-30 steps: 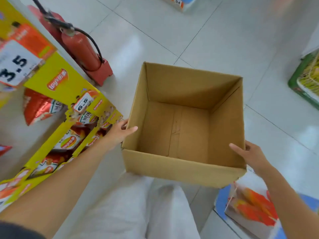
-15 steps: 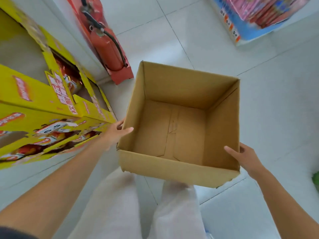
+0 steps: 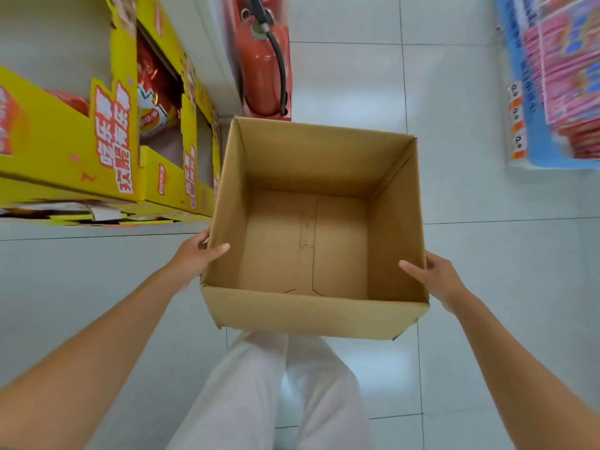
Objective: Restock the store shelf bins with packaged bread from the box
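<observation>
box point(image 3: 311, 310) between both hands, shelf bins point(image 3: 107, 151) left, extinguisher point(image 3: 259, 69) behind

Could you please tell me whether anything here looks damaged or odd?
The box is empty, odd for restocking, and its near bottom corners look ragged. The left hand and right hand grip its side walls.
</observation>
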A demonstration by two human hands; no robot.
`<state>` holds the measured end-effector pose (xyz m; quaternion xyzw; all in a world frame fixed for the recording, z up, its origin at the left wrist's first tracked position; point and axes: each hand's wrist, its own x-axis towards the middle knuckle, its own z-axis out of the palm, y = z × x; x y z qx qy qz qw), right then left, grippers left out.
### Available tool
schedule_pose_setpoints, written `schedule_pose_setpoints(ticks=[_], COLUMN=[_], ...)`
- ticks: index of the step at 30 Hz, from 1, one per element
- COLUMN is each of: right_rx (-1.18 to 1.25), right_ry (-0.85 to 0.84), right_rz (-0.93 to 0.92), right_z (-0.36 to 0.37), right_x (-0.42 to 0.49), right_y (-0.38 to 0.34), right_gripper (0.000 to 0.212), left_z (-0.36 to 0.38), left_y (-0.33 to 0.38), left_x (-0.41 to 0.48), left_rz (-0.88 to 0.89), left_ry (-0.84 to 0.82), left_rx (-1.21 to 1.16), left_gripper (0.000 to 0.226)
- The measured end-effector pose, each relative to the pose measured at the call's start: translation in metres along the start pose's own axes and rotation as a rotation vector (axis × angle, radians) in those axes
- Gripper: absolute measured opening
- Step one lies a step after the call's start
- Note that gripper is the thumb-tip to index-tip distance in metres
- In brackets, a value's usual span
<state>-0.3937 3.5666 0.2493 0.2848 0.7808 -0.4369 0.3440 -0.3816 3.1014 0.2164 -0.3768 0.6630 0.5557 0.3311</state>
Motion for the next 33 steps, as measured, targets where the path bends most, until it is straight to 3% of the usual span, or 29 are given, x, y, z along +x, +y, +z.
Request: schedule_pose_setpoints(ticks=[13,20,30,33], right_rx=[-0.123,-0.092,-0.143,-0.201], right_ry=[-0.062,0.015,0.032,0.031], right_rz=[-0.056,-0.129,-0.172,-0.138], right_z=[0.05,0.092,0.113,0.109], right_x=[0.189,0.252,0.269,0.257], right_y=[-0.011,0.005,0.011,0.006], right_gripper=[0.047,0.031,0.056,0.074], left_z=[0.006,0.015,0.019,0.023], left_y=[-0.012,-0.031,-0.036,-0.029], left_x=[0.148,0.208,0.231,0.218], left_rz=[-0.031,0.053,-0.01,-0.054], left_ry=[0.115,0.234,0.358,0.398], left_rx=[0.018,0.072,0.147,0.178], left_gripper=[0.062,0.055,0.073,0.067])
